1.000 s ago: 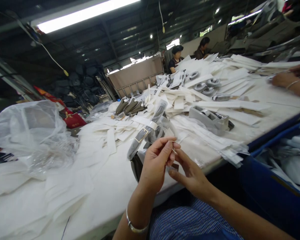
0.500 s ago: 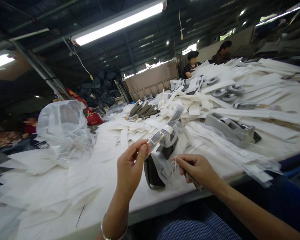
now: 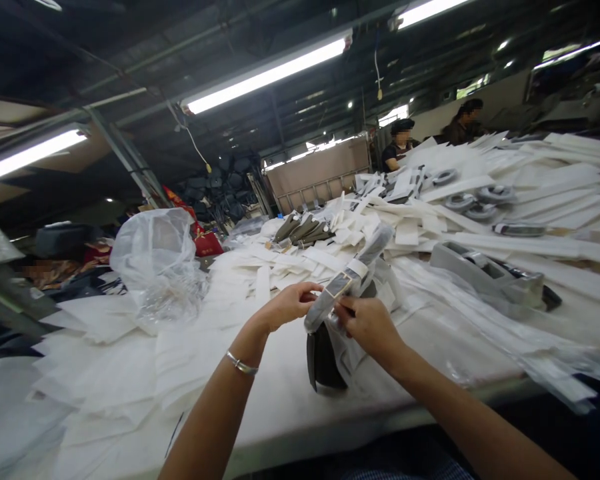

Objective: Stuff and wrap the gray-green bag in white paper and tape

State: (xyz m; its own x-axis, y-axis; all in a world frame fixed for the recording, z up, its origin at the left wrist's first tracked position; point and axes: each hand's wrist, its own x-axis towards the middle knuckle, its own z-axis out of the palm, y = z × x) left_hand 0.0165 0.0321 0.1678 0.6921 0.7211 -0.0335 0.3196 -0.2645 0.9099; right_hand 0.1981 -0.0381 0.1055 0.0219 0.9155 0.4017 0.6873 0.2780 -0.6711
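A dark bag (image 3: 324,357) stands at the table's near edge, partly wrapped in white tissue paper. Its grey strap (image 3: 353,273), sleeved in clear plastic with a white paper band and a metal buckle, rises up and to the right. My left hand (image 3: 289,303) reaches in from the left, its fingers curled against the lower part of the strap. From the right, my right hand (image 3: 367,323) pinches the strap just under the buckle. A silver bangle sits on my left wrist.
White paper sheets and strips cover the table (image 3: 290,407). A crumpled clear plastic bag (image 3: 155,263) stands at the left. A grey tape dispenser (image 3: 485,277) lies to the right, tape rolls (image 3: 473,200) behind it. Two people (image 3: 430,137) sit at the far end.
Both hands have moved forward from in front of me onto the bag's strap. The small piece the right hand pinched is no longer seen. The camera has tilted up and to the left.
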